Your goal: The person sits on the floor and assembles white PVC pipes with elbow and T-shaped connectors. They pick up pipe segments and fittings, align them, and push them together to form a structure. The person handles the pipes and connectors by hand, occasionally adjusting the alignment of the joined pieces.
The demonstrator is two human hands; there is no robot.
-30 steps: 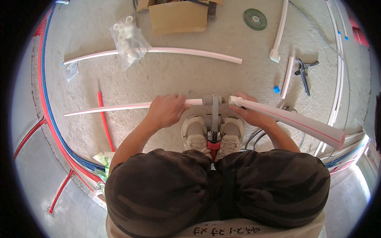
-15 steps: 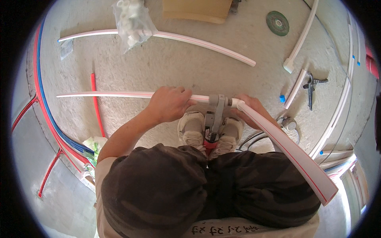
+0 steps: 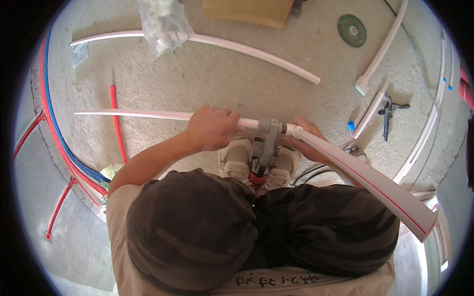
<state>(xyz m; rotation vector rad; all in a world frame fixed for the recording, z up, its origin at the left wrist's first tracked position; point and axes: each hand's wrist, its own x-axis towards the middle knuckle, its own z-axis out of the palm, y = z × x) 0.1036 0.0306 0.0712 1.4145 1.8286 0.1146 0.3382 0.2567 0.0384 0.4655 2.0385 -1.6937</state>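
Note:
My left hand [image 3: 212, 129] is closed around a thin white pipe with a red stripe [image 3: 148, 114], which runs out to the left. Its right end meets the grey head of a pipe fusion welder [image 3: 267, 140], standing upright between my shoes. On the welder's other side, a white elbow fitting [image 3: 295, 130] sits against a dark collar. From the elbow a second striped white pipe [image 3: 365, 180] slants toward me, over my right forearm and thigh. My right hand [image 3: 310, 140] is closed around the elbow end of that pipe, its fingers partly hidden behind.
A red pipe [image 3: 118, 130] lies under the left pipe. Farther off are a striped pipe [image 3: 256, 52], a bag of white fittings [image 3: 164, 24], a cardboard piece [image 3: 247, 11] and a green cutting disc [image 3: 352, 30]. At right lie a black-handled tool [image 3: 388, 116] and a blue cap [image 3: 351, 126].
The near end of the right pipe has shifted slightly outward and up. Both hands keep their grip, and the pipes stay against the welder. The whole view has shifted slightly.

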